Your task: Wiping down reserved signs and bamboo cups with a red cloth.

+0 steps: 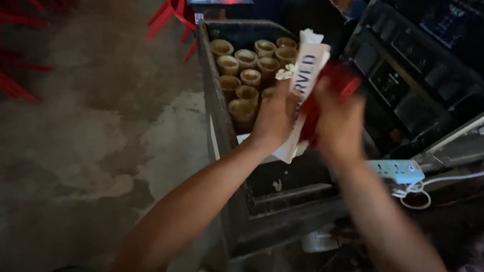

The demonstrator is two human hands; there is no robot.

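Note:
My left hand [274, 118] grips a white paper wrapper [304, 78] with blue lettering, held upright over a dark crate. My right hand [339, 124] is closed on a red packet or cloth [333, 83] pressed against the same wrapper. Both hands are blurred with motion. Just behind them, the dark crate [211, 90] holds several brown cone-shaped cups [245, 70] standing upright in rows. A bit of white material [285, 73] sticks out by the wrapper's edge.
A white power strip [400, 171] with a white cable lies to the right on a dark machine [422, 68]. Red chair legs [174, 16] stand at the back and far left. A stained concrete floor [87, 144] spreads to the left.

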